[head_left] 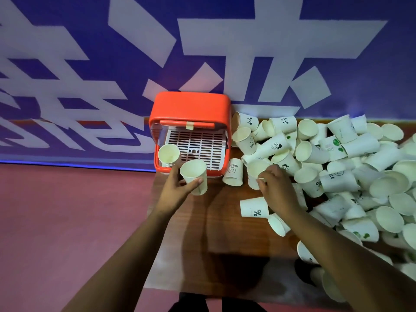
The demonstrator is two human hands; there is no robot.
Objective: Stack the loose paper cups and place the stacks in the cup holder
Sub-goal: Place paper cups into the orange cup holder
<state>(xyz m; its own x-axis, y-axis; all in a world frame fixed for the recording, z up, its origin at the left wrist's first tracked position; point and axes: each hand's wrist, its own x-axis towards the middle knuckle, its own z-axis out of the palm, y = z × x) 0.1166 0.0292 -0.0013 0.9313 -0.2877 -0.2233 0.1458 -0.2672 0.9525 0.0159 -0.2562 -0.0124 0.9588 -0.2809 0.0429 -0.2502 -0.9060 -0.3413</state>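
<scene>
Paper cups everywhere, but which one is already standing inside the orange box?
The upright cup in the near-left corner of the orange holder, on its white grille. All the rest are outside it.

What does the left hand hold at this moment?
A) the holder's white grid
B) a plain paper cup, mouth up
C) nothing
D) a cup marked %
B: the left hand has its thumb and fingers curled round a plain paper cup, mouth up, just in front of the orange cup holder.
</scene>
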